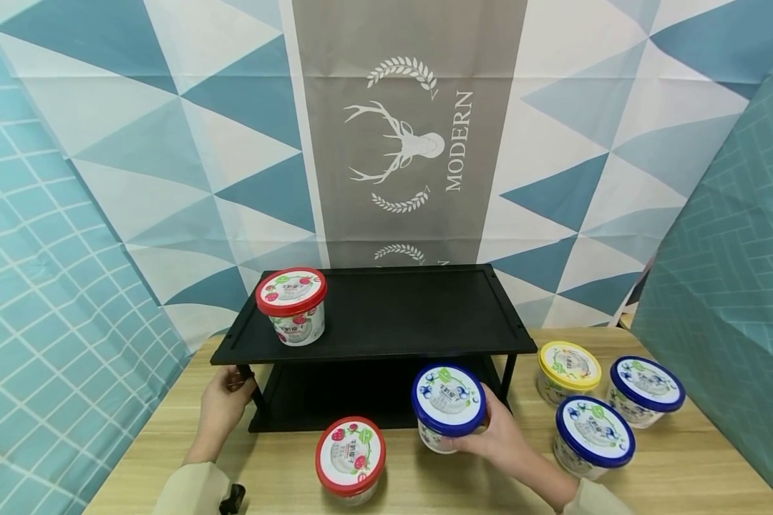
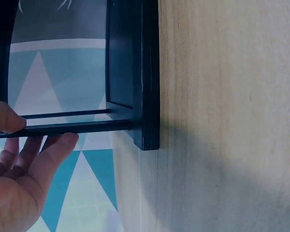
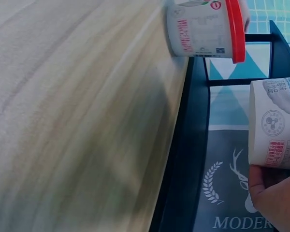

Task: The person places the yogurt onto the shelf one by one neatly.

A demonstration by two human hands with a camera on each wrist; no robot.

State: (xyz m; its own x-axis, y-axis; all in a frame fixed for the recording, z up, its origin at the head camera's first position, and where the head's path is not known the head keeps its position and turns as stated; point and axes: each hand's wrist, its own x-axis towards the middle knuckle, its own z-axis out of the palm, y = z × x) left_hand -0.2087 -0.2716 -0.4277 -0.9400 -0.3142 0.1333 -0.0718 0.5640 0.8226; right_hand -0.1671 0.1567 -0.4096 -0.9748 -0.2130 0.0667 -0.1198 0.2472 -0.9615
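My right hand (image 1: 501,442) grips a blue-lidded tub (image 1: 449,400) with blueberry pictures by its side, in front of the black two-tier rack (image 1: 396,315). In the right wrist view the tub's white wall (image 3: 275,125) is off the table, with the thumb (image 3: 257,181) against its lower part. At the rack's left front post (image 2: 96,127), my left hand (image 2: 24,179) pinches the bar between thumb and fingers. One red-lidded tub (image 1: 293,307) stands on the top tier at the left. Another red-lidded tub (image 1: 351,458) is on the table between my hands.
To the right of the rack stand a yellow-lidded tub (image 1: 568,372) and two more blue-lidded tubs, one nearer (image 1: 594,436) and one farther right (image 1: 646,390). Patterned cloth (image 1: 245,143) hangs behind the wooden table (image 1: 283,472). The rack's lower tier (image 1: 348,393) lies under its top.
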